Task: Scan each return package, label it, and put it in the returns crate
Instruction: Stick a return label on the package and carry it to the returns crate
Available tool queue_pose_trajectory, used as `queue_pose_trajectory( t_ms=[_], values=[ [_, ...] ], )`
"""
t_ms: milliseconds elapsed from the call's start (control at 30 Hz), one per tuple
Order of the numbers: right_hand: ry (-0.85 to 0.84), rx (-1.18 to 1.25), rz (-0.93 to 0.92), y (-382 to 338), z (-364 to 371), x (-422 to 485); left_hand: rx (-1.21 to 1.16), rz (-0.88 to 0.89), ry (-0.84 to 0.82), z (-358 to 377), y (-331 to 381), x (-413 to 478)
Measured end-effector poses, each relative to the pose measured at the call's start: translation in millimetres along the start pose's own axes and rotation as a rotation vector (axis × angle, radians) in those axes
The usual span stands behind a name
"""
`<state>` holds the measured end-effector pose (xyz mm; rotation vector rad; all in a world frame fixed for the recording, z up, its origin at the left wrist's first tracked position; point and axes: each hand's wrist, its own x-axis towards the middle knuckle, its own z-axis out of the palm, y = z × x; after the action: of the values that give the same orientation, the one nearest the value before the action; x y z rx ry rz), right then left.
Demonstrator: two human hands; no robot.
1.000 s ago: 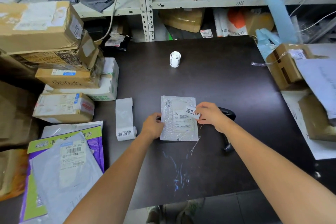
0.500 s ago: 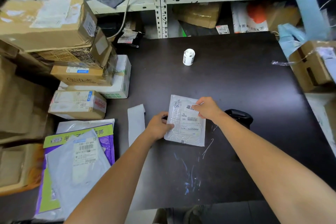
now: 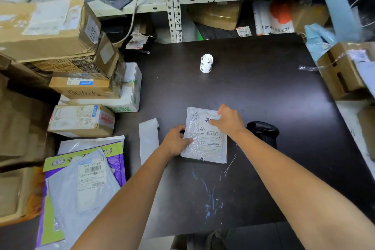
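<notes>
The return package (image 3: 204,138), a flat silvery mailer with a printed shipping slip, lies flat on the dark table (image 3: 263,87), about midway between the left and right edges and closer to the near edge than the far one. The left hand (image 3: 176,142) holds its left edge, the thumb lying on top of the plastic and the fingers curled against the rim, just as it did a second ago. The right hand (image 3: 228,121) is what has changed. A second ago it pinched the white return label (image 3: 207,120) in the air above the package's right edge. Half a second ago it was laying it on the upper part. Now the label sits flat on the upper right of the package, and the fingertips press down on it and cover most of its print, so only the first character shows. The package itself has not shifted.

The black scanner (image 3: 262,133) lies just beside the package on its right, partly behind the right forearm. A strip of white backing paper (image 3: 149,138) lies near the package's left side. A label roll (image 3: 206,63) stands well apart, toward the far edge. Cardboard boxes (image 3: 60,51) are stacked along the left edge, and poly mailers (image 3: 85,178) are heaped at the near left corner.
</notes>
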<state>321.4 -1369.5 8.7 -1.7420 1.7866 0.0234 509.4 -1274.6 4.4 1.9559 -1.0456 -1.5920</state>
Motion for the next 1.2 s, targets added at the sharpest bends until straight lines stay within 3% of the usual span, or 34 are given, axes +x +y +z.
queue_pose_trajectory(
  t_ms=[167, 267, 467, 667, 967, 1200],
  values=[
    [0.034, 0.020, 0.064, 9, -6, -4, -0.071, -0.006, -0.010, -3, 1, -5],
    [0.055, 0.135, 0.035, 15, -9, -11, -0.165, -0.005, -0.001, -8, 0, -9],
    [-0.081, 0.531, 0.004, 2, -9, -26, -0.237, 0.035, 0.044, -19, 14, -24],
    [-0.046, 0.666, -0.114, -19, -32, -46, -0.202, 0.108, 0.138, -29, 36, -61],
    [-0.173, 0.631, -0.414, -72, -70, -105, -0.314, 0.141, 0.462, -30, 38, -174],
    [-0.357, 0.527, -0.651, -134, -52, -204, -0.442, 0.080, 0.733, -32, -12, -303]
  ],
)
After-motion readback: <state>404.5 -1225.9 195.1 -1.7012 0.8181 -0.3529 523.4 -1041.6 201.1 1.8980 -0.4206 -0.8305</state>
